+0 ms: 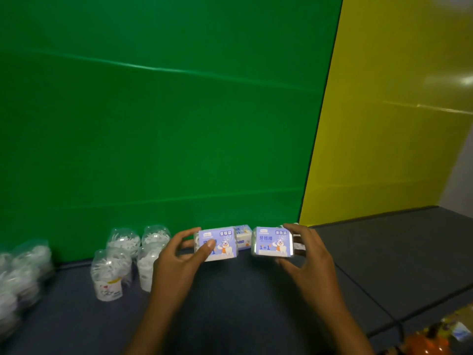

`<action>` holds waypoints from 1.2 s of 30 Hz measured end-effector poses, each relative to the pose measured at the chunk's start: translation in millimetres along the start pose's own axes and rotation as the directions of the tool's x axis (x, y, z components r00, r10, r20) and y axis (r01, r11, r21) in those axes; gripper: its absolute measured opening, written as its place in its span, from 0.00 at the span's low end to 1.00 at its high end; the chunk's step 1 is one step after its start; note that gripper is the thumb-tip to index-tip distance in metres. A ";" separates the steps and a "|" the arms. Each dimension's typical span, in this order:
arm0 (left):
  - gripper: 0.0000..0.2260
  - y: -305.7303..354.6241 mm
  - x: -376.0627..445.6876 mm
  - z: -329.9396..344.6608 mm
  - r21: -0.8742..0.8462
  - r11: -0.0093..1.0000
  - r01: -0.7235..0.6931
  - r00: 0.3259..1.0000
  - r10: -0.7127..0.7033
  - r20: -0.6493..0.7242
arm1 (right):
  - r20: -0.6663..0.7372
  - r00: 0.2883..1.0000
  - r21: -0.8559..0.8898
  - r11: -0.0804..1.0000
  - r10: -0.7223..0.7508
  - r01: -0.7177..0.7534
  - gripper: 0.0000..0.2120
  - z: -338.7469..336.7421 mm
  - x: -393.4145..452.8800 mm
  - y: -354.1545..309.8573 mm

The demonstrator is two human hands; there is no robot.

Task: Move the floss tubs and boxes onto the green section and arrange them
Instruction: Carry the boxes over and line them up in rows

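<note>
Nearest the camera, two forearms reach forward over the dark tabletop [230, 303]. The left hand [179, 254] is curled round a lilac-labelled floss box [217, 243], its thumb laid across the printed face and its fingers behind the box's left end. The right hand [304, 254] grips a second, matching floss box [272, 242], with fingers over the top right corner and the thumb under its lower edge. Both boxes are held with the long axis running left to right and the labels turned toward the camera, side by side with a narrow gap between them. Whether they rest on the tabletop or are lifted just clear of it cannot be told.

Just behind that gap, a third floss box [243, 235] is seen, lying against the foot of the green backdrop [153, 124]. The held boxes are thus already before the green section, close to its right-hand limit, where the yellow backdrop [396, 124] begins. The coming move is judged to be a short forward setting-down, in line with the third box; each hand is nearest to its own box.

To the left, clear floss tubs [128, 252] stand clustered near the green backdrop, the closest just beside the left wrist. More tubs [23, 272] are seen, blurred, at the far left edge.
</note>
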State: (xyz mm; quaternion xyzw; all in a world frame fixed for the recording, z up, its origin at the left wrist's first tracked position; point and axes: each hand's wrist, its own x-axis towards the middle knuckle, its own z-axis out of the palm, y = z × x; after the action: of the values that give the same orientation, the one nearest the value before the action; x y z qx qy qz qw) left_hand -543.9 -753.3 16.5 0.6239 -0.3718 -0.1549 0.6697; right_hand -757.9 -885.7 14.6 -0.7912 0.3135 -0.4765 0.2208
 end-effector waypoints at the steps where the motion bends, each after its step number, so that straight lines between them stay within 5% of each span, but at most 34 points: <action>1: 0.19 -3.1 1.0 7.6 0.018 1.000 0.009 1.000 -0.009 -0.025 | 0.008 1.000 0.015 1.000 -0.012 0.012 0.31 -1.6 7.2 8.6; 11: 0.13 -45.2 23.9 40.5 0.320 0.930 0.181 0.975 -0.128 -0.180 | 0.092 0.994 0.138 0.990 -0.054 0.041 0.28 25.9 50.5 58.4; 22: 0.21 -66.6 39.0 57.0 0.469 0.843 0.264 0.951 -0.146 -0.272 | 0.169 0.982 0.154 0.986 -0.084 0.057 0.31 57.4 81.1 87.0; 36: 0.22 -66.9 34.9 66.1 0.818 0.553 0.161 0.941 0.164 -0.297 | 0.260 0.961 0.136 0.989 -0.093 0.059 0.31 61.8 87.1 99.5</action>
State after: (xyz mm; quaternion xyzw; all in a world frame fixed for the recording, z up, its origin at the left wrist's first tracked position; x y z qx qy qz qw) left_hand -548.8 -836.0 -40.1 0.8822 -0.2798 0.1499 0.3477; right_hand -700.8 -1014.4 -23.9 -0.8437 0.2196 -0.3933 0.2921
